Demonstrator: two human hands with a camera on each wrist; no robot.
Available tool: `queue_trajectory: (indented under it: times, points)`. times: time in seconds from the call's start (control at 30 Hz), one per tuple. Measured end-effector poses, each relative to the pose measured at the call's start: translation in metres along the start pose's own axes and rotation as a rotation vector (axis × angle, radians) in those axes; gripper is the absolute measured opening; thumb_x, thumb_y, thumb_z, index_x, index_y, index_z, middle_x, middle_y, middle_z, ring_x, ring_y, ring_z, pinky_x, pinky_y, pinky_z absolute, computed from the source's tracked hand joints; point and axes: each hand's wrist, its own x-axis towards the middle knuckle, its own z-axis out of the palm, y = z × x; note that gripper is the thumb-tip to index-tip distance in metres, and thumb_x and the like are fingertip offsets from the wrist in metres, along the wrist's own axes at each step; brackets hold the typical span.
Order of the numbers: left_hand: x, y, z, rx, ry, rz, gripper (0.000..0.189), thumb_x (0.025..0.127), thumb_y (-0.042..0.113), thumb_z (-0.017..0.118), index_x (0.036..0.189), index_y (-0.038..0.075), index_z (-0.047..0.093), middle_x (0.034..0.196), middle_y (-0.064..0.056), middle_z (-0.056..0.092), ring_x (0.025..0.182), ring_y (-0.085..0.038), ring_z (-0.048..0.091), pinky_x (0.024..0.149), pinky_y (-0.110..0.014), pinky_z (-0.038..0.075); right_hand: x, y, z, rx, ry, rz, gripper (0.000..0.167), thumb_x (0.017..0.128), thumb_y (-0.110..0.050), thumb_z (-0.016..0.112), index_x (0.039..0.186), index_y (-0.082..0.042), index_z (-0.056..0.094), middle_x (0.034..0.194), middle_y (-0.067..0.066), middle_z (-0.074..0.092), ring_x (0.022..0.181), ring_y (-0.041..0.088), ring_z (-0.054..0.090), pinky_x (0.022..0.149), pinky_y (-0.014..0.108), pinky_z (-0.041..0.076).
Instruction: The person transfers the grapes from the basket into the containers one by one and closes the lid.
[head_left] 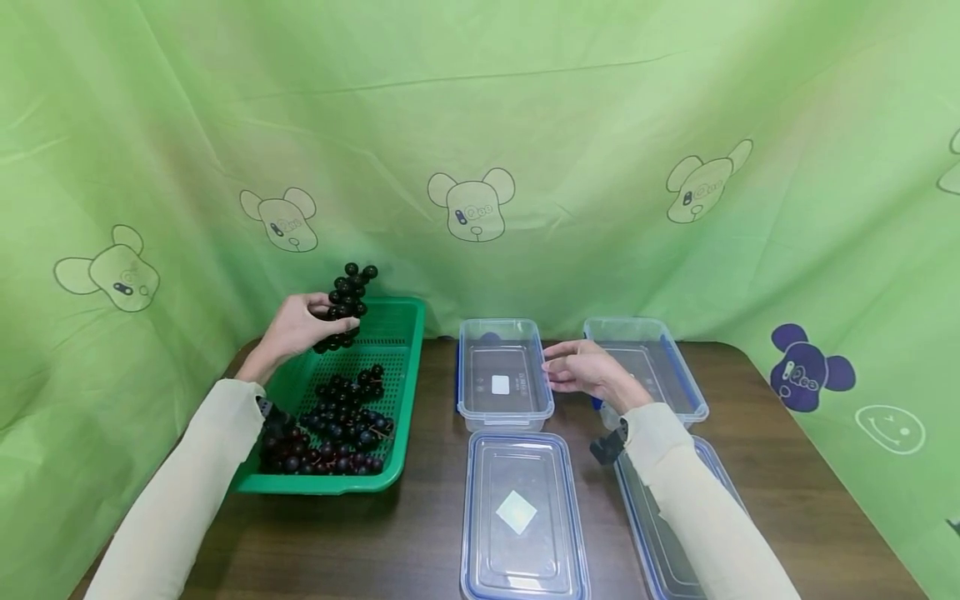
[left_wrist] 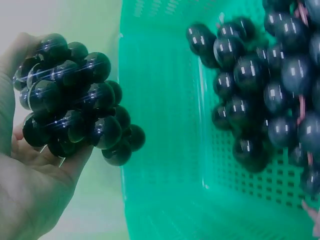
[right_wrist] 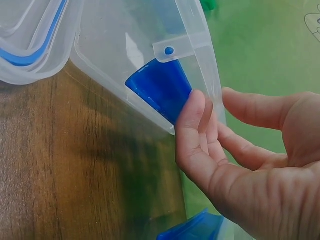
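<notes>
My left hand (head_left: pixel 295 323) grips a bunch of dark grapes (head_left: pixel 348 293) above the far left part of a green basket (head_left: pixel 415 375). In the left wrist view, the thumb and fingers wrap the held bunch (left_wrist: pixel 70 92), which shines. More dark grape bunches (head_left: pixel 341 421) lie in the basket's near half. My right hand (head_left: pixel 588 369) is at the right side of a clear plastic container (head_left: pixel 480 354) without its lid on. Its fingertips touch the side wall by a blue clip (right_wrist: pixel 162 85), which hangs down, as the right wrist view shows.
A second clear container (head_left: pixel 645 337) stands right, behind the right hand. Two blue-edged lids, one lid (head_left: pixel 517 467) centred and another lid (head_left: pixel 660 533) partly under the right sleeve, lie at the near side of the brown table (head_left: pixel 427 533). Behind hangs a green curtain (head_left: pixel 585 242).
</notes>
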Motion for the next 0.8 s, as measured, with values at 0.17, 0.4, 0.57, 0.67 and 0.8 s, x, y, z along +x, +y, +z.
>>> queue_trajectory:
  times: [0.17,0.4,0.57,0.67,0.8]
  points:
    - [-0.006,0.010,0.006,-0.118,0.036,0.011,0.098,0.091,0.047,0.080,0.162,-0.001,0.033,0.166,-0.025,0.039,0.155,-0.041,0.038,0.125,-0.060,0.035,-0.001,-0.001,0.000,0.004,-0.005,0.002,0.055,0.100,0.005,0.060,0.150,0.015,0.039,0.092,0.002,0.075,0.078,0.009,0.072,0.078,0.024,0.063]
    - [-0.013,0.029,0.020,-0.242,0.054,0.028,0.099,0.090,0.043,0.082,0.164,0.003,0.031,0.168,-0.021,0.038,0.157,-0.037,0.035,0.125,-0.059,0.037,-0.002,-0.001,0.000,0.012,-0.002,-0.009,0.055,0.100,0.006,0.059,0.150,0.017,0.038,0.092,0.003,0.075,0.077,0.009,0.072,0.078,0.024,0.063]
    - [-0.015,0.045,0.033,-0.258,0.066,0.054,0.093,0.087,0.043,0.085,0.160,0.005,0.041,0.165,-0.019,0.042,0.155,-0.036,0.039,0.123,-0.058,0.040,-0.002,0.001,0.000,0.012,0.004,-0.017,0.054,0.100,0.007,0.058,0.148,0.019,0.038,0.092,0.003,0.073,0.078,0.008,0.071,0.079,0.023,0.063]
    - [-0.016,0.055,0.042,-0.267,0.069,0.063,0.090,0.086,0.043,0.086,0.158,0.005,0.045,0.163,-0.018,0.045,0.153,-0.035,0.042,0.122,-0.057,0.041,-0.002,0.001,-0.001,0.014,0.009,-0.016,0.051,0.100,0.007,0.058,0.147,0.018,0.041,0.092,0.003,0.073,0.078,0.008,0.071,0.079,0.023,0.063]
    - [-0.016,0.066,0.055,-0.296,0.057,0.061,0.092,0.085,0.043,0.087,0.158,0.006,0.045,0.162,-0.017,0.047,0.152,-0.034,0.044,0.122,-0.057,0.042,0.000,0.003,-0.002,0.007,0.011,-0.025,0.049,0.100,0.007,0.057,0.145,0.018,0.042,0.091,0.002,0.073,0.078,0.008,0.070,0.079,0.023,0.062]
